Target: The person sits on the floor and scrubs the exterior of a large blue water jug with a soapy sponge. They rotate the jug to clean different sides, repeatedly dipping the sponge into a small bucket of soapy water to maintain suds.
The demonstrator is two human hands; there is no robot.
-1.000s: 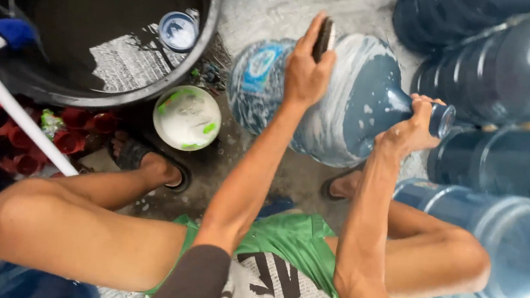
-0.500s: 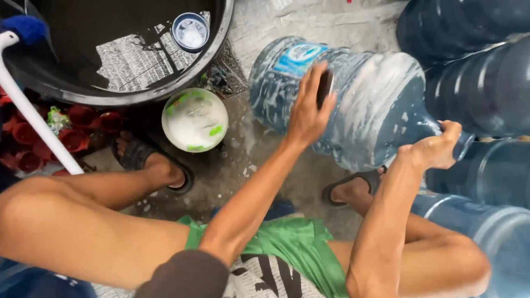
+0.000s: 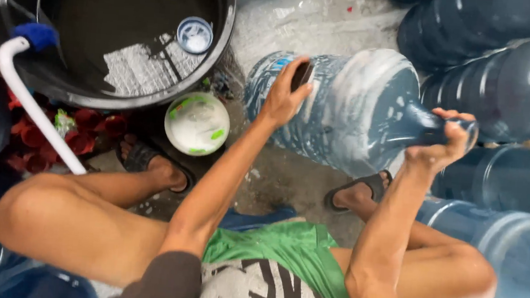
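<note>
Left hand (image 3: 280, 98) has slid its dark scrubber (image 3: 302, 75) across the soapy, ribbed jug (image 3: 351, 108), lying sideways, neck clasped rightward by right hand (image 3: 439, 148).

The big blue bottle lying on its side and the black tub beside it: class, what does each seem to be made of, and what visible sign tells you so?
Big blue bottle: seemingly clear blue-tinted plastic, glossy; light passes through it, and soapy streaks show on its ribbed wall. Black tub: probably moulded plastic with a smooth, slightly shiny rim, though the look leaves it open.
</note>
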